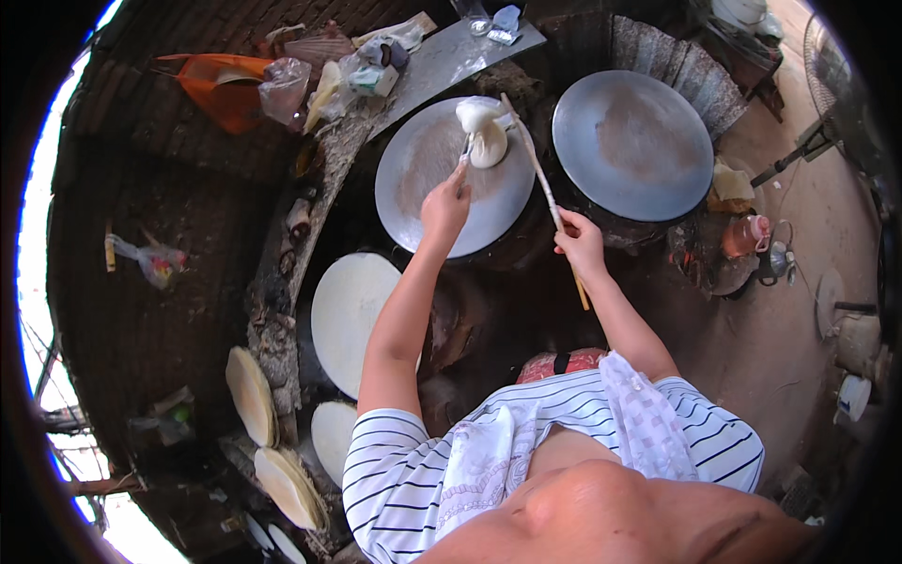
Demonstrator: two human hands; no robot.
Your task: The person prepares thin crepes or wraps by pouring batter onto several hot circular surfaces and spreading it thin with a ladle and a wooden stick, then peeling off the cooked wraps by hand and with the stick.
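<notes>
A round metal griddle (430, 211) lies in front of me, its middle browned. Over its far right part is a white bundle (487, 144), pinched in the middle like tied cloth. My left hand (446, 204) grips a thin, dark handle (466, 146) that reaches the bundle's left side; its far end is hidden. In my right hand (583, 243) is a long wooden stick (539, 169), pale along its upper length and yellowish at the lower end. The stick slants past the griddle's right edge, its tip close to the bundle.
A second griddle (659, 176) stands to the right. Large pale flatbreads (356, 317) lie left of my forearm, with stacked flatbreads (250, 398) beyond. Plastic bags (285, 88) and a metal sheet (451, 67) are at the back left. A bottle of pinkish liquid (743, 238) sits at right.
</notes>
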